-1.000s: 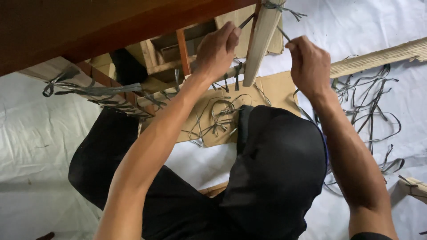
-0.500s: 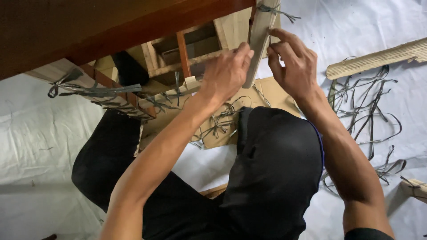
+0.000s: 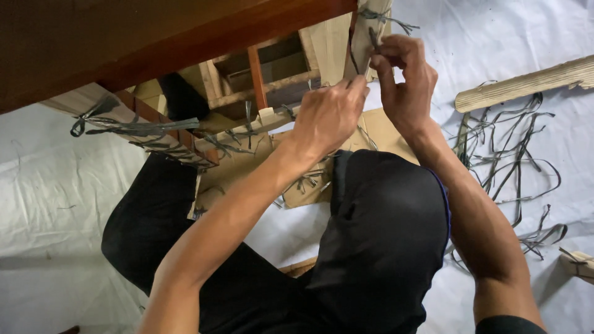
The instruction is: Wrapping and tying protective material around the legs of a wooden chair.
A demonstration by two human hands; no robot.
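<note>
At the top middle of the view, against a pale wooden leg [image 3: 362,37] that slants down from the dark red-brown furniture frame [image 3: 185,37], two bare hands work close together. The right hand [image 3: 405,83] has its grip pinched narrow on a dark grey strap [image 3: 374,38] lying on the face of the leg, thumb and forefinger closed around it just below a knotted strap end [image 3: 387,17]. The left hand [image 3: 331,114] sits just beside and below it, knuckles up, fingertips closed at the leg's lower edge; whether that grip holds the same strap cannot be told. One strap is in the right grip, and it runs up from the fingertips toward the knot. Half a second ago the right hand's fingers lay flat and spread on the leg; now they are curled into a pinch, and the left hand has slid a little right and down. Outward, a second bundle of straps [image 3: 124,127] wraps a frame rail at left, cardboard [image 3: 247,170] lies under the frame, and many cut strips [image 3: 513,154] are scattered on the white floor sheet [image 3: 49,204] at right, below one loose wooden stick [image 3: 526,83].
</note>
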